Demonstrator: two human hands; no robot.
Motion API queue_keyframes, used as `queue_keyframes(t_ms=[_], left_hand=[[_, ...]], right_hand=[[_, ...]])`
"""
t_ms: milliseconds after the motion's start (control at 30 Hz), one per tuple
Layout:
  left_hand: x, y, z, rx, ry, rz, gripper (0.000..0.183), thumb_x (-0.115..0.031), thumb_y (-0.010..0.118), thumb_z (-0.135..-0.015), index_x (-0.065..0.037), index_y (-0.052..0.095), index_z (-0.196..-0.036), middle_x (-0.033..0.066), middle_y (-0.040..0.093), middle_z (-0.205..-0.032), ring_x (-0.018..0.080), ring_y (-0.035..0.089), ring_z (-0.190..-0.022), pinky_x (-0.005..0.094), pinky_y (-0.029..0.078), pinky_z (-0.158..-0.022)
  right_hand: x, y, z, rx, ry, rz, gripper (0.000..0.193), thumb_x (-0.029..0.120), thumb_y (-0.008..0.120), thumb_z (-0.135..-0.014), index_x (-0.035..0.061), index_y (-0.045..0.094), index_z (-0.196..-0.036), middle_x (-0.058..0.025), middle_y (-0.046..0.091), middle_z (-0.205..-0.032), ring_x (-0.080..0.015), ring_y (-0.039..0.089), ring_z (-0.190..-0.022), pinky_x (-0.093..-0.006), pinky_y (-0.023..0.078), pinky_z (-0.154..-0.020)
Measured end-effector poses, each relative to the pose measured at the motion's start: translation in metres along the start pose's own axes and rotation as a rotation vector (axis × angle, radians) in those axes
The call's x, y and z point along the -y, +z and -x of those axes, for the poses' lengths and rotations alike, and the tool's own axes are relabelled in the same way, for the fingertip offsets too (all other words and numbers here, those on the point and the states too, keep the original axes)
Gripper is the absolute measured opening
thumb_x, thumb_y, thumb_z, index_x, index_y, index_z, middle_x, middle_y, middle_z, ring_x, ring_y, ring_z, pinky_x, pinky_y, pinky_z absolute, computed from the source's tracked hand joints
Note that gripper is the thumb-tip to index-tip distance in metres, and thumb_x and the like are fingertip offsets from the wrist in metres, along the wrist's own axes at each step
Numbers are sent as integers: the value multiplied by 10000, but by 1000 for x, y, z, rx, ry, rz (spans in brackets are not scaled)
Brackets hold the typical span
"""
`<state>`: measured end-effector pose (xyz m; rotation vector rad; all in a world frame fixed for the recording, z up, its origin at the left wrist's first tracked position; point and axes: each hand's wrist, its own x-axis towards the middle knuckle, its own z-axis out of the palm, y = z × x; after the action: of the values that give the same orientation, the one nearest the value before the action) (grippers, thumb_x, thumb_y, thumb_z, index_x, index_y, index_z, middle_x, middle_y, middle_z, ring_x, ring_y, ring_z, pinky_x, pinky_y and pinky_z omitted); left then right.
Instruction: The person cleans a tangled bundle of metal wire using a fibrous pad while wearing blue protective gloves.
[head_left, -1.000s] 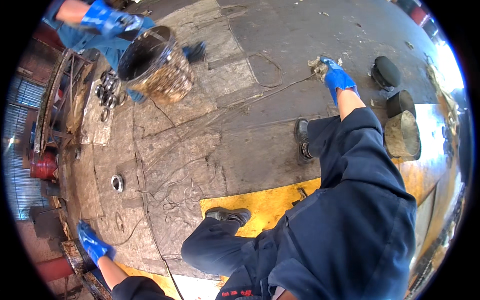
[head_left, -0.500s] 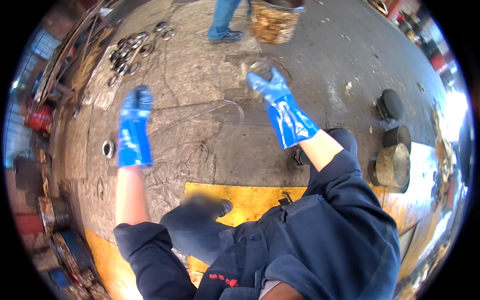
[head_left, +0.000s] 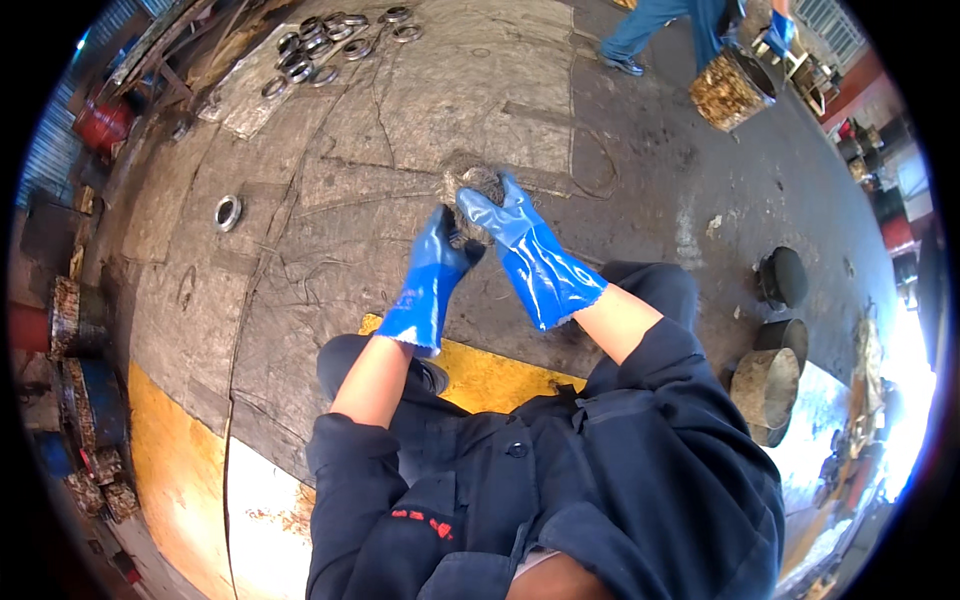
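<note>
Both my hands wear long blue rubber gloves. A grey-brown, tangled fibrous wad point(head_left: 463, 172) is in my right hand point(head_left: 508, 215), whose thumb and fingers close around its near side. What the wad is made of is too blurred to tell. Just below and to the left of it is my left hand point(head_left: 441, 245), with dark-stained fingertips. Its thumb and fingers are apart, and nothing is plainly gripped between them. Whether the left fingertips touch the wad is unclear. A single metal ring point(head_left: 228, 213) lies on the floor to the left.
Several metal rings point(head_left: 315, 45) lie on the stained floor sheeting at the far left. A person in blue trousers point(head_left: 650, 28) bends beside a rusty bucket point(head_left: 733, 88) at the far right. Dark round containers point(head_left: 783, 277) and an open tin point(head_left: 765, 388) stand at right.
My left hand has moved right, close to my right hand and the wad. The view has shifted, and the other person now bends by the bucket with a gloved hand visible.
</note>
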<state>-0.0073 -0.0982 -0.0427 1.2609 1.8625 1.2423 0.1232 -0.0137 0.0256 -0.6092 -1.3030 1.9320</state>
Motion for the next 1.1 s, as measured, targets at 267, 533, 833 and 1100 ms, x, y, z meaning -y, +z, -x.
queue_keyframes(t_ms=[267, 533, 833, 1100], left_hand=[[6, -5, -31, 274, -353, 594, 591, 52, 795, -677, 93, 600, -1234, 140, 708, -945, 209, 697, -759, 350, 572, -612], [66, 32, -53, 70, -150, 367, 562, -14, 769, -756, 50, 585, -1283, 140, 709, -962, 179, 679, -769, 301, 544, -636], [27, -14, -56, -95, -397, 403, 601, -46, 724, -850, 89, 495, -1389, 137, 716, -1049, 143, 656, -802, 255, 517, -669], [-9, -13, -57, 236, -581, 496, 579, -228, 711, -953, 93, 494, -1384, 149, 744, -1064, 153, 677, -843, 256, 504, -661]], right_hand=[[23, -31, -40, 235, 339, 498, 837, 470, 828, -830, -72, 520, -1389, -194, 657, -1306, -277, 633, -1196, -387, 482, -1036], [3, -33, -57, 79, 488, 1204, 1074, 564, 830, -710, -108, 425, -1445, -291, 634, -1305, -388, 631, -1222, -399, 497, -1036], [-16, -103, -81, 129, 635, 734, 748, 313, 847, -719, 7, 608, -1358, -201, 698, -1245, -299, 675, -1127, -388, 517, -977], [13, -89, -83, 137, 369, 1221, 775, 430, 752, -791, -21, 570, -1395, -238, 673, -1282, -330, 666, -1167, -409, 515, -999]])
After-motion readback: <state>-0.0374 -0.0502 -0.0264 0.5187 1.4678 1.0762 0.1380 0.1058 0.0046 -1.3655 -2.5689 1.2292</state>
